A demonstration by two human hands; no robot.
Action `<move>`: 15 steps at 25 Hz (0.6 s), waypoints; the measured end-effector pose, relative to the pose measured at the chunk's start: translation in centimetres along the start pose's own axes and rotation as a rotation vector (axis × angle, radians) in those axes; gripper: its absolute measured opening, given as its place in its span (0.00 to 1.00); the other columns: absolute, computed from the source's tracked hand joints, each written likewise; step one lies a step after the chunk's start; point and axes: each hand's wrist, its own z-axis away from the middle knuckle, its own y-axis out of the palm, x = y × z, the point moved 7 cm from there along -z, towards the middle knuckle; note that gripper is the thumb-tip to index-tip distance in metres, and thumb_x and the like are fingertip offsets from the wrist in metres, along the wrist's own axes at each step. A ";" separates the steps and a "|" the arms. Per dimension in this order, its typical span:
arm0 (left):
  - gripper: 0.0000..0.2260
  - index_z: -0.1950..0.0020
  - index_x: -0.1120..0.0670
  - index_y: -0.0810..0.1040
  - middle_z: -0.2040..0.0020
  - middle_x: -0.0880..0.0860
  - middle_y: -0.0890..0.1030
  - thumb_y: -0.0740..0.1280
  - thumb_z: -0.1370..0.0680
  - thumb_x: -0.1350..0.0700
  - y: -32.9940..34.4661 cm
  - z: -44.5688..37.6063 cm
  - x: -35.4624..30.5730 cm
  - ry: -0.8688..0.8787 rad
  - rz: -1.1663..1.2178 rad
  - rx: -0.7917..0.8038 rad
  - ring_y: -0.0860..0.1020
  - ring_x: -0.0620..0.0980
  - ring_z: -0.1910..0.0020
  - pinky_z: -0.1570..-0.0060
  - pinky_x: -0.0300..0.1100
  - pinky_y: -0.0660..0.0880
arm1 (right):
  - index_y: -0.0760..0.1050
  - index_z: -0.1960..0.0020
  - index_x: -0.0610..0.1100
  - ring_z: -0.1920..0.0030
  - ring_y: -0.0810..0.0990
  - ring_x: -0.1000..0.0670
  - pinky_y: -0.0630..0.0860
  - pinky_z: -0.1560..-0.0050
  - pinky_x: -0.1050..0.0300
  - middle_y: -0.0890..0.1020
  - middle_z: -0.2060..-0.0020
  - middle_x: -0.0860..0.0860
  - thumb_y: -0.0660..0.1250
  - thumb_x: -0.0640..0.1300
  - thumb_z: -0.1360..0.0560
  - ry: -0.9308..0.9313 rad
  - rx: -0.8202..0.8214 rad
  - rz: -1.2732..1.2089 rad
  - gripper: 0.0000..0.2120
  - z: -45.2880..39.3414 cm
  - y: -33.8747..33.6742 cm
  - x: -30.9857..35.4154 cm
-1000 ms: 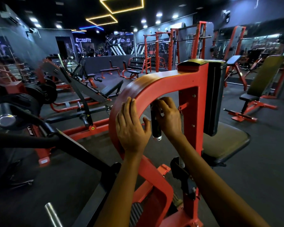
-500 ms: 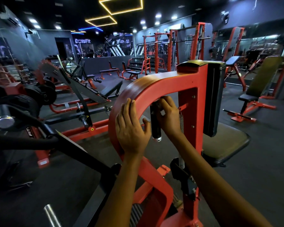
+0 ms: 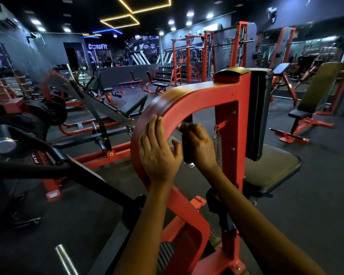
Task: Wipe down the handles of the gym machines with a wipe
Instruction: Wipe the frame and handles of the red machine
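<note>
The black handle (image 3: 187, 147) is being gripped near the middle of the view, hanging upright inside the opening of the red curved frame (image 3: 167, 100). The right hand (image 3: 202, 145) is being curled round it from its three o'clock side, and a pale scrap of wipe (image 3: 180, 127), blurred, is being shown at the fingertips toward eleven o'clock of that hand. The left hand (image 3: 157, 151) is being laid flat on the frame at nine o'clock of the handle, fingers straight and spread, nothing being held.

Several risks are being judged from here. The wipe is being pinched only at its edge, so it is likely being bunched, with the lower end and the chrome cap (image 3: 189, 165) being missed. The coil spring (image 3: 217, 149) is being passed just beside the right wrist, at three o'clock, and skin or wipe may be caught in it. The frame, if it is being leaned on, may be shifted.
</note>
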 end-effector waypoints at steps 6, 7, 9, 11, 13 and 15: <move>0.35 0.30 0.60 0.66 0.33 0.58 0.74 0.73 0.35 0.55 -0.1 0.0 -0.1 0.010 -0.007 -0.014 0.67 0.54 0.35 0.37 0.47 0.64 | 0.76 0.44 0.43 0.58 0.75 0.47 0.72 0.68 0.53 0.75 0.54 0.45 0.66 0.38 0.26 0.167 0.053 -0.103 0.11 1.4 0.2 -0.9; 0.35 0.30 0.60 0.66 0.33 0.58 0.74 0.73 0.35 0.55 0.0 -0.1 -0.1 0.008 -0.005 -0.014 0.67 0.54 0.35 0.37 0.47 0.64 | 0.76 0.45 0.43 0.56 0.74 0.48 0.71 0.62 0.55 0.75 0.53 0.45 0.63 0.40 0.25 0.235 0.014 -0.128 0.09 0.2 -0.5 -1.4; 0.35 0.30 0.60 0.66 0.33 0.58 0.74 0.73 0.35 0.56 0.0 -0.1 -0.1 0.009 -0.006 -0.016 0.68 0.55 0.35 0.36 0.47 0.64 | 0.75 0.44 0.39 0.51 0.70 0.47 0.70 0.54 0.57 0.74 0.48 0.43 0.59 0.38 0.26 0.188 -0.048 -0.019 0.13 -2.1 -1.3 -1.0; 0.34 0.30 0.60 0.67 0.33 0.58 0.74 0.72 0.34 0.56 0.1 -0.1 -0.1 0.010 -0.008 -0.015 0.68 0.55 0.35 0.37 0.47 0.64 | 0.71 0.39 0.38 0.51 0.70 0.44 0.69 0.58 0.56 0.73 0.46 0.42 0.61 0.37 0.25 0.050 -0.057 0.019 0.14 -1.6 -1.0 -0.3; 0.33 0.30 0.61 0.68 0.33 0.58 0.73 0.71 0.33 0.55 0.2 -0.1 0.0 0.010 -0.004 -0.012 0.68 0.55 0.35 0.37 0.48 0.65 | 0.67 0.35 0.43 0.52 0.71 0.43 0.71 0.63 0.52 0.72 0.45 0.42 0.60 0.40 0.21 -0.108 0.008 0.095 0.15 2.3 0.6 -0.3; 0.32 0.30 0.61 0.68 0.32 0.58 0.73 0.70 0.32 0.54 0.2 -0.1 0.0 0.013 -0.010 -0.012 0.68 0.55 0.35 0.37 0.48 0.65 | 0.70 0.38 0.57 0.50 0.74 0.44 0.77 0.60 0.51 0.75 0.45 0.44 0.57 0.46 0.20 -0.066 0.104 0.079 0.12 4.8 1.1 -0.9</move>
